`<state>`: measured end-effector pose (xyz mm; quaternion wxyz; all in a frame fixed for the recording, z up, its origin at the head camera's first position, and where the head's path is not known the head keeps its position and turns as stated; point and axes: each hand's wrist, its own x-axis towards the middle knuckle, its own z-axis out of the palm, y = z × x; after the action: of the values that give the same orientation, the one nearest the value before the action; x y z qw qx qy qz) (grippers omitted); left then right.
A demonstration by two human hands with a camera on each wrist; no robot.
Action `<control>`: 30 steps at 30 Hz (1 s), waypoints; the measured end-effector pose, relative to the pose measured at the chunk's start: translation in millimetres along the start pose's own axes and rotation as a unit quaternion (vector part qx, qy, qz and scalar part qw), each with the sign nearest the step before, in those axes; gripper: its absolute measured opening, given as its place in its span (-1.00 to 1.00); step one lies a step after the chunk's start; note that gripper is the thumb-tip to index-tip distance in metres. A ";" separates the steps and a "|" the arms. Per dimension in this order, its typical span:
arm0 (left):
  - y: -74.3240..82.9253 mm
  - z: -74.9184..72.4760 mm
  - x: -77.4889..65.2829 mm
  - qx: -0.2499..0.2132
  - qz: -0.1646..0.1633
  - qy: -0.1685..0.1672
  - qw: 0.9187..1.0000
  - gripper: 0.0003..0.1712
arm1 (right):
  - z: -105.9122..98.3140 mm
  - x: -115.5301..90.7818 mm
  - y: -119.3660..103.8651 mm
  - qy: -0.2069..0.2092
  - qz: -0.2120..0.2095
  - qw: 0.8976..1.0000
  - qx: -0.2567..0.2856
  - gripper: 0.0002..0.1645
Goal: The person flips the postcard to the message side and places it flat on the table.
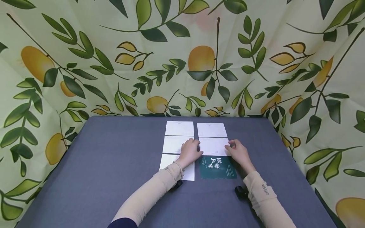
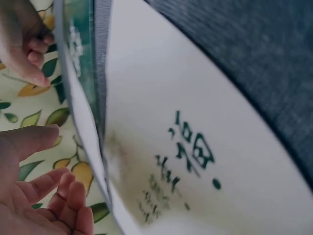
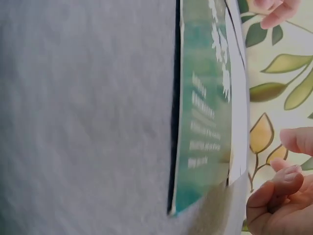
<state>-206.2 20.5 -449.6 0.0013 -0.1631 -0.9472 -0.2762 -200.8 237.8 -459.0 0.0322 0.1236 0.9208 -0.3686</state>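
Observation:
White cards lie in two columns, with one dark green card (image 1: pixel 218 167) with white lettering at the near end of the right column. My left hand (image 1: pixel 189 152) is above the left column, its thumb by the left edge of the middle white card (image 1: pixel 212 146) of the right column. On that card's opposite edge, my right hand (image 1: pixel 240 154) has its fingertips at the border. Both hands show loosely bent fingers with thumbs apart, holding nothing. The near-left white card (image 2: pixel 161 88) bears dark green characters and is partly hidden by my left wrist in the head view.
Farther back lie two more white cards, left (image 1: pixel 179 128) and right (image 1: pixel 212 129). Another white card (image 1: pixel 172 144) sits mid-left, partly under my left hand. A grey cloth (image 1: pixel 119 152) covers the table; a leaf-and-fruit patterned curtain (image 1: pixel 171 63) hangs behind it.

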 end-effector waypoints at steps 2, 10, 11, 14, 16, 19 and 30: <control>0.0 -4.8 -3.1 -0.008 -0.004 0.007 1.000 -0.52 | 2.4 -2.4 -2.0 0.006 -0.008 1.000 0.011 -0.48; -8.1 -21.8 -22.0 -0.028 -0.020 0.032 0.999 -0.46 | 16.0 -20.2 -22.9 0.010 -0.032 0.997 0.073 -0.34; -9.9 -24.0 -25.4 -0.029 -0.021 0.034 0.999 -0.46 | 17.9 -23.3 -26.3 0.008 -0.032 0.996 0.082 -0.31; -14.6 -28.9 -34.2 -0.021 -0.025 0.040 0.999 -0.45 | 22.6 -33.1 -33.4 -0.009 -0.039 0.994 0.104 -0.26; -17.8 -31.6 -39.0 -0.017 -0.028 0.042 0.999 -0.45 | 26.1 -39.0 -36.1 -0.025 -0.045 0.992 0.112 -0.24; -22.8 -35.5 -45.0 -0.024 -0.035 0.038 0.998 -0.46 | 31.0 -46.4 -39.1 -0.061 -0.049 0.989 0.124 -0.22; -42.3 -51.7 -71.5 -0.082 -0.064 0.012 0.994 -0.42 | 44.2 -62.5 -48.5 -0.185 -0.044 0.955 0.227 -0.22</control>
<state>-156.1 -62.2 -434.6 -0.0189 -0.0982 -0.9298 -0.3542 -154.0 160.9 -449.2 0.1569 0.0163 0.7950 -0.5858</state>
